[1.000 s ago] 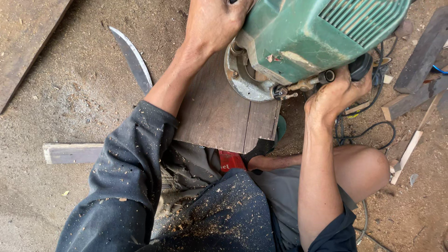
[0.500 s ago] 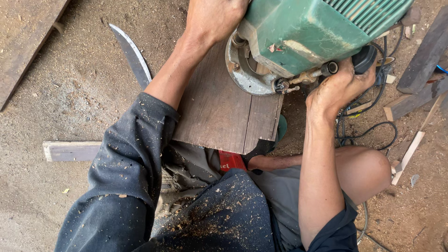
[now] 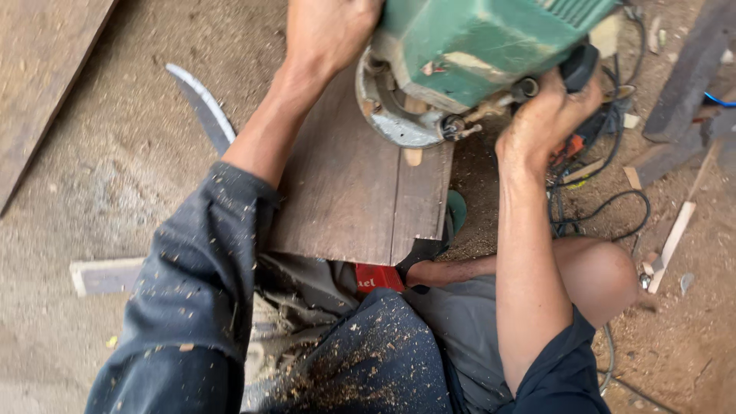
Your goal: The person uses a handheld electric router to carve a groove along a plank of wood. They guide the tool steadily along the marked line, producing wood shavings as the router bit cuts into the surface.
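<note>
Standing on a dark brown board (image 3: 349,192), the green power tool (image 3: 475,46) has its round metal base (image 3: 391,115) pressed on the board's far end, and the person grips it from both sides. The left hand (image 3: 330,31) is clamped on the tool's left flank, level with the base, fingers wrapped out of sight over the top edge of the view. The right hand (image 3: 548,115) is closed around a black handle (image 3: 579,65) on the tool's right side, just beside a small metal knob (image 3: 452,126) that sticks out of the base. The tool thus sits between the two hands, both fully closed on it. The board's near end lies above the person's lap, where sawdust speckles the dark trousers (image 3: 368,360) and sleeve (image 3: 199,284). Left of the board a curved blade (image 3: 203,107) lies on the dirt floor (image 3: 92,176). Right of the board, black cables (image 3: 598,192) coil past the bare knee (image 3: 602,272), with wood offcuts (image 3: 675,230) scattered beyond.
</note>
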